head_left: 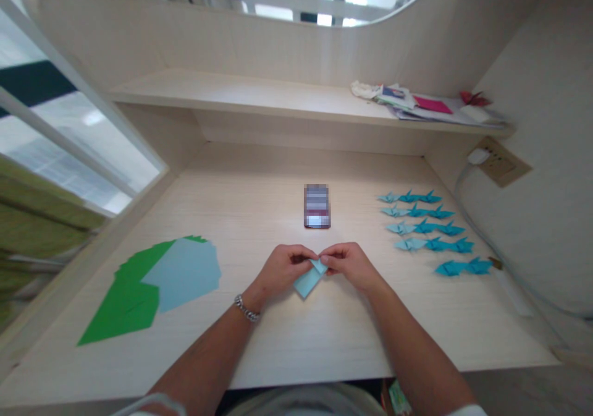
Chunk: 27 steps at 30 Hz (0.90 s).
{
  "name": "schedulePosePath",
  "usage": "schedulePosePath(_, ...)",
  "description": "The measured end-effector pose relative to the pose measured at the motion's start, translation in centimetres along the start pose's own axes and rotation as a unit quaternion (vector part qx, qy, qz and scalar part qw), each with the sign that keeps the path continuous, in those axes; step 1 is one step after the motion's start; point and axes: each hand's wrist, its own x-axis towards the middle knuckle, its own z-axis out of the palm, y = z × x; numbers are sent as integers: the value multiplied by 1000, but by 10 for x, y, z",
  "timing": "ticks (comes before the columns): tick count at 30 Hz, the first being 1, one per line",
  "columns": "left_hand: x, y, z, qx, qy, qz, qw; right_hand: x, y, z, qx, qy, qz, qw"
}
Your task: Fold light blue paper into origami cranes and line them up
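A light blue piece of folded paper (306, 284) is held just above or on the desk, close to the middle of the view. My left hand (282, 269) pinches its upper left edge, a chain bracelet on the wrist. From the other side, my right hand (348, 264) grips the upper right corner, where a small flap is folded over. The fingertips of both hands nearly meet at the top of the paper. Beyond them lies a phone (317, 206), its screen blurred.
Rows of blue folded paper cranes (425, 227) stand at the right. Fanned green sheets (123, 305) and light blue sheets (188, 274) lie at the left. Papers (433, 104) rest on the shelf (259, 97) above. A white cable (486, 230) runs from the wall socket (503, 161).
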Motion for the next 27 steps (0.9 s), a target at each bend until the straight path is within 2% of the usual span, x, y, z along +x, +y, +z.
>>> schedulePosePath(7, 0, -2, -3, -15, -29, -1, 999, 0, 1, -3, -3, -8, -2, 1000)
schedulePosePath(22, -1, -1, 4, -4, 7, 5, 1000, -1, -1, -1, 13, -1, -1, 1000)
schedulePosePath(27, 0, -2, 0, 15, 2, 31, 999, -2, -1, -1, 21, 3, -1, 1000)
